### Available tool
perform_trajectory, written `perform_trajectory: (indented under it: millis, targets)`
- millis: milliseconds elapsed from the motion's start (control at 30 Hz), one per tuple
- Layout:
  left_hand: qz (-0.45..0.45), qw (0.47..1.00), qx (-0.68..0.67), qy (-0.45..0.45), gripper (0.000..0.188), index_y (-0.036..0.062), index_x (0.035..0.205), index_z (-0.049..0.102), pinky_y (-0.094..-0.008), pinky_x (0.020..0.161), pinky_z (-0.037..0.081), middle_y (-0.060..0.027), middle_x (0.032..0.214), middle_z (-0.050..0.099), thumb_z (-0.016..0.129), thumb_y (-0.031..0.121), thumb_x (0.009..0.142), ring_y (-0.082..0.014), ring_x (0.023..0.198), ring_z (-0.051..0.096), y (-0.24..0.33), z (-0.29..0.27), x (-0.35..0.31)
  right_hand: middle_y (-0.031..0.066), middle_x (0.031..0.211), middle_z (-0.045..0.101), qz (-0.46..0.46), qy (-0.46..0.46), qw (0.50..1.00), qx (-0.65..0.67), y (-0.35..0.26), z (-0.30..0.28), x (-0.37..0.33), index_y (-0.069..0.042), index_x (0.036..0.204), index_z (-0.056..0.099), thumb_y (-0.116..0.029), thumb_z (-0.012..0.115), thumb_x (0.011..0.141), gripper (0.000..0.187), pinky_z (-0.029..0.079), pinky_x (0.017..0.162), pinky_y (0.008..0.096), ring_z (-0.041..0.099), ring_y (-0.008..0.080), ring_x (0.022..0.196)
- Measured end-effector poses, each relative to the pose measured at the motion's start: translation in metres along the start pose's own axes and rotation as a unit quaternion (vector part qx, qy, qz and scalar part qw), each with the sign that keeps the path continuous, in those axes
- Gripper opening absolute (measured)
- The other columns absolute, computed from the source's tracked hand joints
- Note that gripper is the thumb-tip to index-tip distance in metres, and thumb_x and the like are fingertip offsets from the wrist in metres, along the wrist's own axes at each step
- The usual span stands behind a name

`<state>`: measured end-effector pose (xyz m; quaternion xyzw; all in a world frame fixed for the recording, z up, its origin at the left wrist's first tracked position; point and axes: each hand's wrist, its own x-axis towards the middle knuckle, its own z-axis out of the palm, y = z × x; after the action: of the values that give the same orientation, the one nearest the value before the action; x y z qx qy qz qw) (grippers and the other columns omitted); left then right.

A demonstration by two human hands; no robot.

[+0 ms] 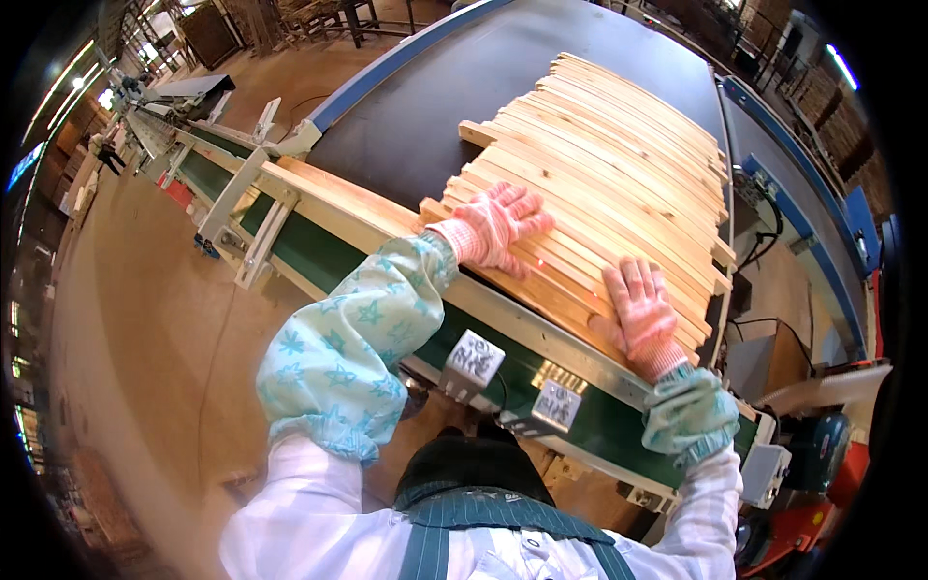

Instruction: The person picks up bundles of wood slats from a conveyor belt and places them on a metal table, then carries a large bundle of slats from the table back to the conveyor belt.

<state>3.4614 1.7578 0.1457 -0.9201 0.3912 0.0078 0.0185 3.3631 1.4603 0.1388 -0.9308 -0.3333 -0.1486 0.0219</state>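
Many narrow wooden strips (pixel 599 174) lie side by side on the dark conveyor belt (pixel 406 106), their ends uneven. My left hand (pixel 498 227), in a pink-and-white knit glove, rests flat with fingers spread on the nearest strips, toward their left ends. Nearer the right ends, my right hand (pixel 640 314), gloved alike, lies with its fingers stretched forward over the strips. Neither hand is wrapped round anything. A wooden board (pixel 353 196) lies along the near edge to the left of my left hand. Light blue patterned sleeve covers are on both forearms.
A green belt (pixel 464 333) in a metal frame runs across in front of me. Two small metal boxes (pixel 474 360) with handwriting stand at its near side. Metal brackets (pixel 261 217) stick up at left. A second blue-edged conveyor (pixel 802 222) is at right. Far left, a person (pixel 104 152) stands.
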Motion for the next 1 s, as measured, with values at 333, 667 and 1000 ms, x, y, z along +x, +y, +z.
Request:
perform_trajectory:
  millis: [333, 667, 1000]
  targets:
    - [0.062, 0.997, -0.033, 0.040, 0.082, 0.0140, 0.141, 0.043, -0.0493, 0.116, 0.016, -0.0155, 0.148, 0.036, 0.052, 0.069, 0.081, -0.0343, 0.140, 0.028, -0.022, 0.015, 0.024, 0.0222, 0.127, 0.053, 0.010, 0.051, 0.997, -0.060, 0.014, 0.022, 0.008, 0.001, 0.129, 0.048, -0.037, 0.069, 0.081, 0.065, 0.036, 0.103, 0.0531, 0.050, 0.0401, 0.120]
    - [0.117, 0.991, -0.003, 0.061, 0.091, 0.0113, 0.139, 0.043, -0.0495, 0.114, 0.024, -0.0165, 0.143, 0.042, 0.056, 0.074, 0.074, -0.0373, 0.136, 0.034, -0.034, 0.013, 0.039, 0.0210, 0.125, 0.054, 0.020, 0.063, 0.996, -0.060, 0.012, 0.015, 0.014, 0.001, 0.122, 0.053, -0.039, 0.069, 0.078, 0.062, 0.041, 0.101, 0.0496, 0.052, 0.0386, 0.117]
    - [0.068, 0.991, -0.019, 0.110, 0.075, 0.0132, 0.132, 0.050, -0.0446, 0.113, 0.027, -0.0123, 0.142, 0.044, 0.066, 0.059, 0.076, -0.0308, 0.135, 0.036, -0.062, 0.025, 0.098, 0.0168, 0.128, 0.051, 0.154, 0.009, 0.983, -0.097, 0.059, 0.047, 0.050, -0.003, 0.129, 0.048, -0.044, 0.075, 0.070, 0.076, 0.034, 0.105, 0.0480, 0.046, 0.0356, 0.122]
